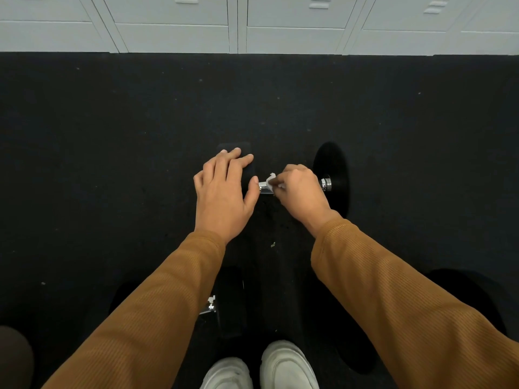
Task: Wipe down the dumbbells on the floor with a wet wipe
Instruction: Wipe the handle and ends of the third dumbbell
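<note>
We're looking straight down at the dark carpet [112, 136], and the dumbbell [335, 175] lies crosswise on it, just ahead of our white shoes [286, 366]. Our left hand [224, 189] rests on top of its left black head [248, 171], fingers straight and close together, palm down, thumb out toward the bar. Over on the other side, our right hand [300, 189] is curled over the chrome handle [265, 190], fingers pinching a crumpled white wet wipe [271, 182] right against the metal. Only a short bright stretch of handle shows between the two hands, and the chrome collar [325, 183] peeks out beyond the right knuckles, tight against the right head.

Closer in, a second dumbbell [230, 299] sits on the carpet, mostly hidden under our left forearm. We can see one black head and a glint of chrome [211, 304]. Both arms wear ribbed rust-brown sleeves [393, 290]. Along the far edge of the carpet runs a row of pale grey lockers [179, 23].
</note>
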Demonstrator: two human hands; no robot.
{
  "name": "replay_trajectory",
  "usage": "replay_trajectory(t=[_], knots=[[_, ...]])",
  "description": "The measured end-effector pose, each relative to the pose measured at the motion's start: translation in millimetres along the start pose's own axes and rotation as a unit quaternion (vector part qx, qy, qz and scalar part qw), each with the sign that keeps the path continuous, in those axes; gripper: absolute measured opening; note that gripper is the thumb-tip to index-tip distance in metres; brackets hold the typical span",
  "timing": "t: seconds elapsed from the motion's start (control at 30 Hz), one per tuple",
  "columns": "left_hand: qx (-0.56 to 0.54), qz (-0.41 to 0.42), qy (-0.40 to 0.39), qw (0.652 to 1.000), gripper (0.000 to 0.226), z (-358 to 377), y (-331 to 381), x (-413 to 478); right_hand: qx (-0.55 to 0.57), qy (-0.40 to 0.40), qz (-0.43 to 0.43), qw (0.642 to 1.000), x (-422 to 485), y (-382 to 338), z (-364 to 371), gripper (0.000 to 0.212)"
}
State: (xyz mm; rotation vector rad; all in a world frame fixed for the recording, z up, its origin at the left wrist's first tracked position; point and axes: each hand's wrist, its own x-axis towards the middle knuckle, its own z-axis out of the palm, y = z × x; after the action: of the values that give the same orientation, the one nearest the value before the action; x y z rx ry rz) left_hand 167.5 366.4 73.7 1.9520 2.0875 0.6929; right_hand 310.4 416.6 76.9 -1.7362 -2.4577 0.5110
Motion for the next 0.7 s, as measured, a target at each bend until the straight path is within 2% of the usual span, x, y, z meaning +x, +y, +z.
replay_trajectory(t=[0.1,0.27,0.5,0.7], knots=[[-0.010,-0.009,0.007,1.000,0.041,1,3,-1,-0.001,0.005,0.016,1.000,0,-4,3,0.027],[-0.009,-0.017,0.007,1.000,0.041,2,5,-2,0.003,0.000,-0.007,1.000,-4,-11,9,0.022],[0.001,-0.014,-0.002,1.000,0.042,0,4,0,0.036,0.029,0.057,0.997,-8,-4,7,0.024],[0.006,-0.021,-0.004,1.000,0.041,0,6,0,0.005,0.004,0.009,1.000,-5,-15,13,0.018]])
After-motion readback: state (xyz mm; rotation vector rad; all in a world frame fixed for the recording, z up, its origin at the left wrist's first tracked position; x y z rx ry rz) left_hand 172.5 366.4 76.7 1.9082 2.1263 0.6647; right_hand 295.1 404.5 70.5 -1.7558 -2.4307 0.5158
